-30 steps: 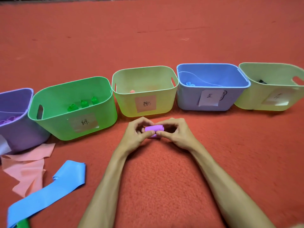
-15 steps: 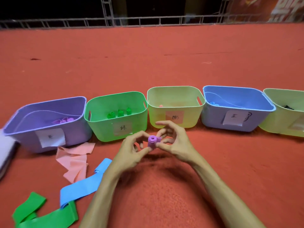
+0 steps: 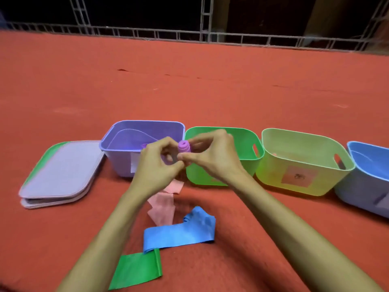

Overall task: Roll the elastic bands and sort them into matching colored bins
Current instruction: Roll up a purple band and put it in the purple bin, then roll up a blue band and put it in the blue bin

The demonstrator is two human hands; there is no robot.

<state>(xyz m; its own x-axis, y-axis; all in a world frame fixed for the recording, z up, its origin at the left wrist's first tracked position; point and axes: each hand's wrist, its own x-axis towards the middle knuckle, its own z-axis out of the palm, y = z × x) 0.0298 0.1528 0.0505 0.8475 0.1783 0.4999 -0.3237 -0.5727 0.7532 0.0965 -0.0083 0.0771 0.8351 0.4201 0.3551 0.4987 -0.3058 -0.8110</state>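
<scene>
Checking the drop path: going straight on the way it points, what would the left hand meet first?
Beyond the purple roll it holds, the left hand likely meets the purple bin; depth unclear.

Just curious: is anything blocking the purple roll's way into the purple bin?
Nothing visible. The left hand and right hand pinch the purple roll right by the purple bin, whose top is open; the stacked lids lie to its left.

Single head-worn wide-angle view, forward and down, close.

A stage-like event floor: wide red carpet point(image 3: 189, 91) edged by metal truss point(image 3: 206, 15).
</scene>
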